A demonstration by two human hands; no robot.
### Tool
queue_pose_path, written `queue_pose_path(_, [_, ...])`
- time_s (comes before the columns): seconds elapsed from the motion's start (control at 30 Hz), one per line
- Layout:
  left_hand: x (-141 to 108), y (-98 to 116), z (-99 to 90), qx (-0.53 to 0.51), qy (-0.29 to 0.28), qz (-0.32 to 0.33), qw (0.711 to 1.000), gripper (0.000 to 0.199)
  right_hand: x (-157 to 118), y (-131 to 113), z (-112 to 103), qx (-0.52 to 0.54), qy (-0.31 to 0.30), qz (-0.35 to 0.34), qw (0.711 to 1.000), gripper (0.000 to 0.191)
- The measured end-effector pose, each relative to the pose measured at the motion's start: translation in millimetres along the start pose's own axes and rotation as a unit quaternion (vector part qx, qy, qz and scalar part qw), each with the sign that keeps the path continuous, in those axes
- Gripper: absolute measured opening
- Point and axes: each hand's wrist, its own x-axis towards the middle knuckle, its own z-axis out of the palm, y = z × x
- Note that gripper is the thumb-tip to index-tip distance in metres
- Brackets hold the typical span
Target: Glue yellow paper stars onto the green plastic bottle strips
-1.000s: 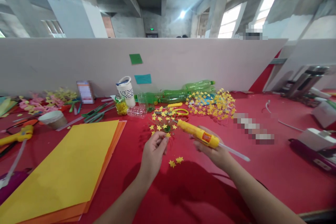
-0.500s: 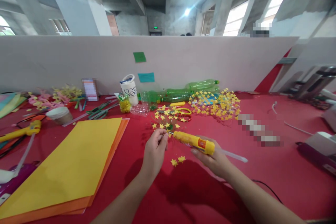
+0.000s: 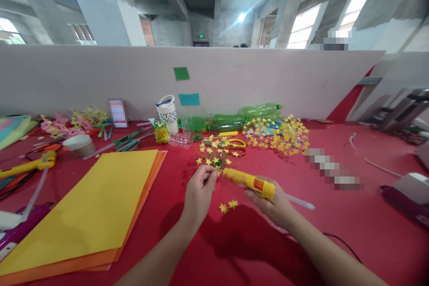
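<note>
My right hand (image 3: pixel 276 208) is wrapped round a yellow hot glue gun (image 3: pixel 243 179), with a clear glue stick (image 3: pixel 300 201) showing behind it. The gun's nozzle points left and meets the fingertips of my left hand (image 3: pixel 200 190). Those fingers are pinched together; whatever is between them is too small or hidden to make out. Just beyond stands a spray of small yellow stars (image 3: pixel 208 161) with a green centre, partly behind the fingers. Nearer to me, a few loose yellow stars (image 3: pixel 228 206) lie on the red tabletop (image 3: pixel 161 214).
Yellow and orange sheets (image 3: pixel 110 187) lie to the left, near another yellow glue gun (image 3: pixel 40 164). Along the back are a white cup (image 3: pixel 167 118), green plastic bottles (image 3: pixel 231 121), yellow-handled scissors (image 3: pixel 237 144) and a larger star bunch (image 3: pixel 284 136). A black cord (image 3: pixel 345 243) runs at right.
The whole view has shifted slightly, so the scene sits a little further right. Both hands and the glue gun keep nearly the same pose, nozzle still at the left fingertips.
</note>
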Motion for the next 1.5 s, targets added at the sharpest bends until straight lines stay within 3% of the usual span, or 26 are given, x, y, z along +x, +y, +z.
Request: queue_pose_path(1.5, [1.0, 1.7, -0.1, 0.009, 0.012, 0.000, 1.000, 0.014, -3.0, 9.6, 3.2, -0.026, 0.036, -0.018, 0.999, 0.018])
